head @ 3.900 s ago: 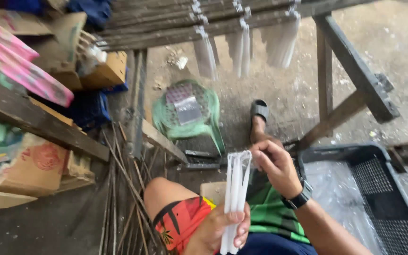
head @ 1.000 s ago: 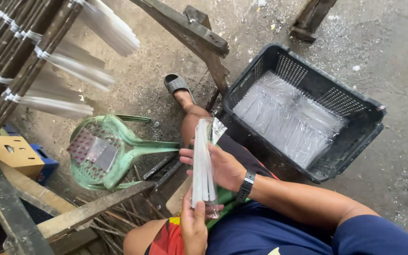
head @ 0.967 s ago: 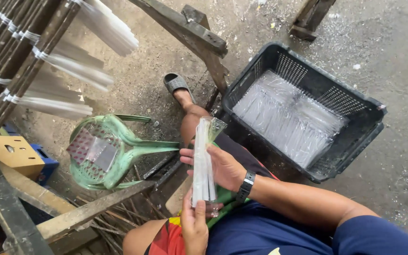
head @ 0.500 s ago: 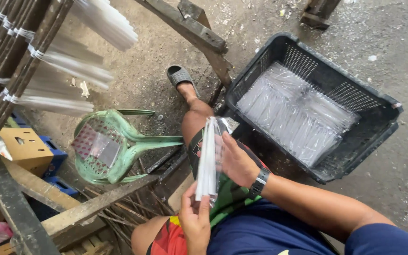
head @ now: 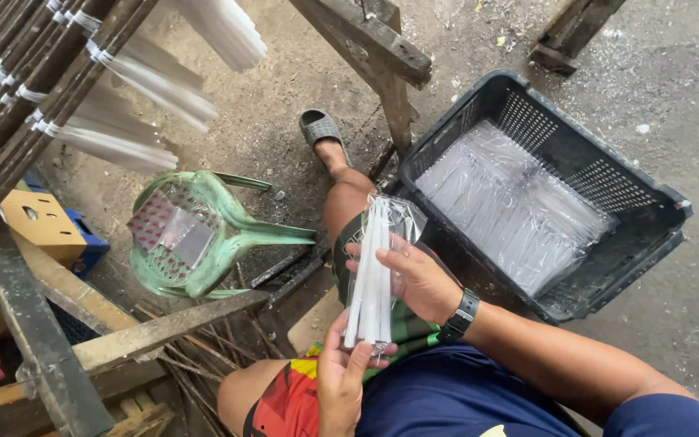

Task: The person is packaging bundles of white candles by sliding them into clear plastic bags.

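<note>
Change: since half a second ago the candle bundle (head: 371, 273) has tipped a little toward the crate and its clear bag (head: 402, 220) now stands puffed open at the top; the view has drifted slightly.
Left hand (head: 341, 380): closed around the lower end of the candle bundle, thumb and fingers pinching it from below, over the person's lap.
Right hand (head: 418, 279): fingers curled against the side of the bundle and the clear bag, holding both, with a black wristwatch (head: 460, 315) on the wrist.
Candle bundle: several thin white candles held upright together, partly inside the clear bag, just left of the black crate (head: 649, 243).
Black crate: on the concrete floor, its bottom lined with many packed clear bags of candles (head: 511, 202).
Green chair (head: 228, 243): tipped on its side, well left of the crate, with small plastic bags (head: 173, 231) lying on its seat.
Wooden rack (head: 34, 89): far left of the crate, with white candles (head: 163, 85) hanging from its bars by tied wicks.
Cardboard box (head: 38, 222): beneath the rack, beyond the green chair from the crate.
Sandal (head: 321, 128): on the person's foot, just left of the crate's near corner.
</note>
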